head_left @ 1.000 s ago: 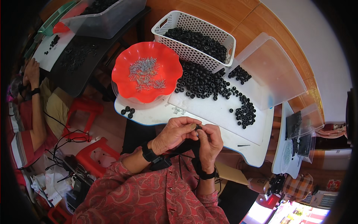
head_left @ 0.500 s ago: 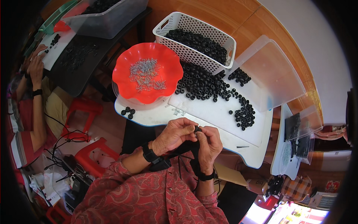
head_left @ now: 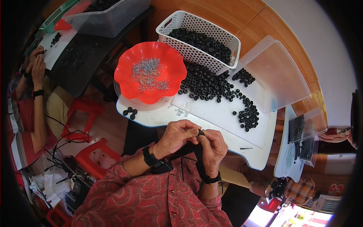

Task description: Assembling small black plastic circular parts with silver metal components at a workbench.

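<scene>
The small black piece (head_left: 200, 132), seemingly tilted since half a second ago, stays pinched between fingertips of the left hand (head_left: 174, 138) and right hand (head_left: 213, 150), at six o'clock from the heap of black rings (head_left: 204, 84), so its handling apparently continues.

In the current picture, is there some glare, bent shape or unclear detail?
Head view: a bright patch at lower right is washed out; head view: corners go black, the edge of the wood wall curves; head view: the black piece between left hand and right hand is too small to make out.
</scene>
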A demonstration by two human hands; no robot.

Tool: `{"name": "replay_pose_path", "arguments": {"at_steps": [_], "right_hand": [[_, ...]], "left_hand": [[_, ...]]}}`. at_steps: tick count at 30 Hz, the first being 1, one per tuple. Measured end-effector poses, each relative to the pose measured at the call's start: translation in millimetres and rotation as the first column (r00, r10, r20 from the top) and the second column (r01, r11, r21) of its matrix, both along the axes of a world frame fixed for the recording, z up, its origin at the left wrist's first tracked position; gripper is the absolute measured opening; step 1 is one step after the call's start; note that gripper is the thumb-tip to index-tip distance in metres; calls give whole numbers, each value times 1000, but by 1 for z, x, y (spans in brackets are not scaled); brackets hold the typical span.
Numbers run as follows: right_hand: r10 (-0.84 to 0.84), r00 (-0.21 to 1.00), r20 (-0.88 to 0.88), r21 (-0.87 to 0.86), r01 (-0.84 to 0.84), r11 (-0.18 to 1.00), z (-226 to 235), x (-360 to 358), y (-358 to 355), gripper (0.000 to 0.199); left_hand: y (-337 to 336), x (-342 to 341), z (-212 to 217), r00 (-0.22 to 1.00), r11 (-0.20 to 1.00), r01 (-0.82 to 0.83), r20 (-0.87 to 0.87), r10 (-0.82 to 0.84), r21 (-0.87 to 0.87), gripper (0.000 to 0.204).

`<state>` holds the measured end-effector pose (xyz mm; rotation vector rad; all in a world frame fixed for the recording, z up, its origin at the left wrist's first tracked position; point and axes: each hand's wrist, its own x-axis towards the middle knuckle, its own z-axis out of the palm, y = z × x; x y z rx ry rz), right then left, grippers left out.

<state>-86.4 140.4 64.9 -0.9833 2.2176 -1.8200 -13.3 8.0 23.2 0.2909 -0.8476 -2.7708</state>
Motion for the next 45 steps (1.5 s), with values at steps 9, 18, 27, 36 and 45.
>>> {"name": "replay_pose_path", "arguments": {"at_steps": [9, 18, 27, 36, 45], "right_hand": [[51, 998, -27, 23, -51, 998, 1, -1, -1, 13], [68, 992, -105, 60, -62, 996, 7, -1, -3, 12], [81, 991, -110, 92, -71, 993, 8, 0, -4, 12], [76, 989, -127, 132, -59, 990, 1, 1, 0, 12], [119, 964, -237, 171, -79, 982, 6, -1, -3, 14]], "left_hand": [[-6, 7, 18, 994, 953, -20, 99, 53, -303, 17], [-15, 13, 26, 991, 957, 42, 131, -4, -288, 22], [-11, 12, 1, 999, 999, 42, -5, -42, -9, 21], [-11, 13, 1, 993, 991, 67, 107, -54, -119, 20], [-15, 16, 11, 989, 922, 65, 150, -8, -382, 19]]}}
